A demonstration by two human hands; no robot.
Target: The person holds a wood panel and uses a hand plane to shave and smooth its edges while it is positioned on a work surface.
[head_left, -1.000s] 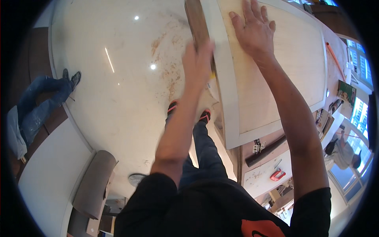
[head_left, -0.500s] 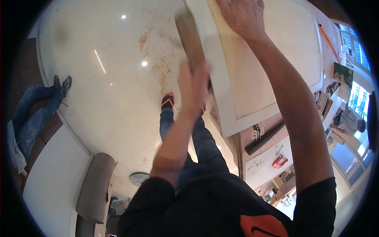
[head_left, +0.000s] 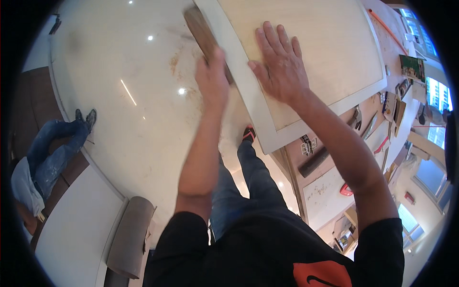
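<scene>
My left hand (head_left: 212, 76) is closed on a long brown wooden block (head_left: 201, 32), held along the outer left edge of a white-framed panel (head_left: 334, 48); hand and block are slightly blurred. My right hand (head_left: 281, 64) lies spread on the pale wood middle of that panel, thumb near the white border. The panel rests on a workbench (head_left: 303, 172), where a hammer (head_left: 356, 117), black hinge-like hardware, a dark tube (head_left: 311, 165) and a red clamp (head_left: 346, 190) are beside it.
A person (head_left: 57, 143) in jeans is at the far left. A white board (head_left: 67, 210) and a grey roll (head_left: 129, 234) stand at the lower left. An orange pipe (head_left: 387, 31) and assorted pieces line the right, near windows. Brown dust marks the glossy floor (head_left: 134, 76).
My left hand and the block have shifted leftward along the panel's edge, moving down, then back up. My right hand sits lower and further left on the panel. The view has shifted too.
</scene>
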